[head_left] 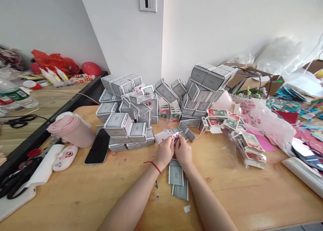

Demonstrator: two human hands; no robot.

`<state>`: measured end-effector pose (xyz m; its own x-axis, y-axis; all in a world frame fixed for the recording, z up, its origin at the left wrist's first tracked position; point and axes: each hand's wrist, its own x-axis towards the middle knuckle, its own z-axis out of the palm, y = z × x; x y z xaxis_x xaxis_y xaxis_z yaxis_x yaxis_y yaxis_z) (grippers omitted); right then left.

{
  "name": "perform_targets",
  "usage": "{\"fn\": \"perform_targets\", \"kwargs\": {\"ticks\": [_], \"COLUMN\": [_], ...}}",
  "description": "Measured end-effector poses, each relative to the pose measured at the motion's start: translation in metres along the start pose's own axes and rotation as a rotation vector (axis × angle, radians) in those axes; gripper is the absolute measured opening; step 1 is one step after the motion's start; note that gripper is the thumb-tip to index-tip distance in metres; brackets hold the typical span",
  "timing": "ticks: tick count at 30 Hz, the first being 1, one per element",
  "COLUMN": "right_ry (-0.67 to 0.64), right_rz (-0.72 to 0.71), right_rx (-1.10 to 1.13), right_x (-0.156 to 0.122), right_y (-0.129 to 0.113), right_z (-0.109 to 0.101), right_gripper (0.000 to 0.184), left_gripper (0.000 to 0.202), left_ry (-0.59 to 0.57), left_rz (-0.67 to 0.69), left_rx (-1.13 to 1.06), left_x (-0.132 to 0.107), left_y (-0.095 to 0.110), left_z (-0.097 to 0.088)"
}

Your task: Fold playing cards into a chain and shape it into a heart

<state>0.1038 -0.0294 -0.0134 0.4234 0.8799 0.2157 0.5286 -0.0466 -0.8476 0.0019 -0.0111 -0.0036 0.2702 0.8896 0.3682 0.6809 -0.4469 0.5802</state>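
**Q:** Where are the hands?
**A:** At the centre of the wooden worktop (227, 197). The left hand (164, 152) and right hand (183, 152) meet side by side, each grip closed on one small fan of playing cards (174, 137) held just above the wood, red pips showing.

**Q:** And beneath them?
**A:** At six o'clock from the hands, between the forearms, face-down cards (176, 174) lie in two short overlapping stacks, grey backs up. A paper scrap (187, 208) lies lower, apart from them.

**Q:** What stands behind?
**A:** At twelve o'clock a heap of grey-backed card decks (202, 76) rises against the wall corner, several of them leaning. Boxed decks (218, 113) in red and green sit at two o'clock, and cellophane-wrapped packs (249, 146) at three.

**Q:** And to the left?
**A:** At nine o'clock a black smartphone (99, 146) lies flat, screen up, at the foot of the heap. Beyond it a pink cylinder (74, 130) lies on its side. Black scissors (17, 182) rest near the far eight o'clock edge. A red thread bracelet (154, 165) circles the left wrist.
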Motion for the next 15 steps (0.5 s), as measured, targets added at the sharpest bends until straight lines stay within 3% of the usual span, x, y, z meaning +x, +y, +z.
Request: {"fn": "perform_targets", "kwargs": {"ticks": [3, 8, 13, 15], "right_ry": [-0.022, -0.256, -0.505, -0.543], "right_rz": [0.08, 0.427, 0.538, 0.542], "right_rx": [0.234, 0.981, 1.233, 1.25], "right_x": [0.003, 0.013, 0.011, 0.009], "right_y": [-0.002, -0.007, -0.014, -0.016], "right_z": [-0.001, -0.007, -0.008, -0.007], "right_gripper": [0.025, 0.027, 0.023, 0.026], "left_gripper": [0.024, 0.03, 0.034, 0.037], "left_ry": [0.022, 0.056, 0.043, 0.033], "left_rz": [-0.084, -0.203, -0.18, -0.176], "left_rx": [-0.065, -0.261, -0.355, -0.337], "left_x": [0.002, 0.007, 0.007, 0.007], "left_y": [-0.003, -0.008, -0.007, -0.007], "left_z": [-0.002, -0.005, -0.004, -0.002]}}
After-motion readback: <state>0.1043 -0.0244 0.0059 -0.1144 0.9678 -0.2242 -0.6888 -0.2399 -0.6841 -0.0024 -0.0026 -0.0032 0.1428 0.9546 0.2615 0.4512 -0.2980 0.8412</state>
